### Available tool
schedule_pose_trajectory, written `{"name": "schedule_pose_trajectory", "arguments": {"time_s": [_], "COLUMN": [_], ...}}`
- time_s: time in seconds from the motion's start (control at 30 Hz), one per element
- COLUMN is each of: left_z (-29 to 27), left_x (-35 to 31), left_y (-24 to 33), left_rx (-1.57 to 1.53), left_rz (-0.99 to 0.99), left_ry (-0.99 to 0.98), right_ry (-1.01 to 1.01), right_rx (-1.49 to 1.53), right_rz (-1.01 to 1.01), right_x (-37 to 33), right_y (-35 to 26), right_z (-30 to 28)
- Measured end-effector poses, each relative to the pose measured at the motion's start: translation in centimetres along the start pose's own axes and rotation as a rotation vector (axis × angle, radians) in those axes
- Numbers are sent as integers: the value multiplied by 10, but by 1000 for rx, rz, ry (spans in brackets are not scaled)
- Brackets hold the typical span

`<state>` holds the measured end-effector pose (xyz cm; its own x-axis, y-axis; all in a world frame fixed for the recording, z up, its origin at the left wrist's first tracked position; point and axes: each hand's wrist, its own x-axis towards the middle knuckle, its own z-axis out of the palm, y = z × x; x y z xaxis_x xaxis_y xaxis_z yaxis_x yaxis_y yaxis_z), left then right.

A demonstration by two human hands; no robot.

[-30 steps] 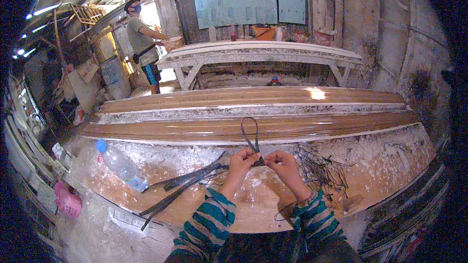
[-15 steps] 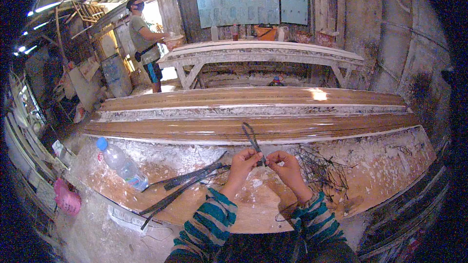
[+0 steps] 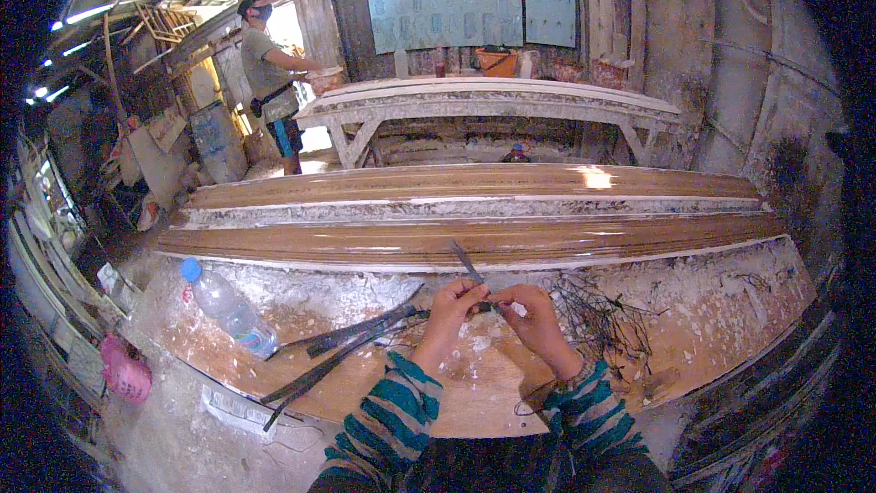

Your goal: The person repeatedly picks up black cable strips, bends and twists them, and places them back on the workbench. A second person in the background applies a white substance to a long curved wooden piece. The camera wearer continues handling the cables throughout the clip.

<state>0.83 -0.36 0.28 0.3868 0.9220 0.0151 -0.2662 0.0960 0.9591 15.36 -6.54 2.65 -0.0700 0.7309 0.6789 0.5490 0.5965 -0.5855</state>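
Observation:
Over the near worktable, both my hands are pinched on a narrow dark strip. My left hand grips it between thumb and fingers, and its free end points up and away toward the long brown moulding. Close beside it, my right hand pinches the strip's lower part. What the strip is made of cannot be made out. Left of my left hand lie several longer dark flat strips, their ends running past the table's front edge. A tangle of thin dark strands sits right of my right hand.
A plastic bottle with a blue cap lies on the table's left side. Two long glossy brown mouldings stretch across beyond my hands. Farther back, a person stands at a whitish bench. A pink container is at lower left.
The strip stood up as a loop; now it shows as a single pointed end, leaning left. My right hand has turned slightly. The person at the back has shifted their arms.

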Motion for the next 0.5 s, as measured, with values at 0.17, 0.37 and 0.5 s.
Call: {"name": "schedule_pose_trajectory", "arguments": {"time_s": [0.17,0.37,0.5], "left_z": [1,1,2], "left_x": [3,2,2], "left_y": [-5,-8,-10], "left_rx": [-20,-48,-143], "left_rz": [-19,37,52], "left_ry": [14,15,14], "right_ry": [5,29,3], "right_rx": [-69,47,344], "right_rz": [-19,56,367], "right_x": [-1,-3,-8], "right_y": [5,4,5], "right_z": [0,3,4]}}
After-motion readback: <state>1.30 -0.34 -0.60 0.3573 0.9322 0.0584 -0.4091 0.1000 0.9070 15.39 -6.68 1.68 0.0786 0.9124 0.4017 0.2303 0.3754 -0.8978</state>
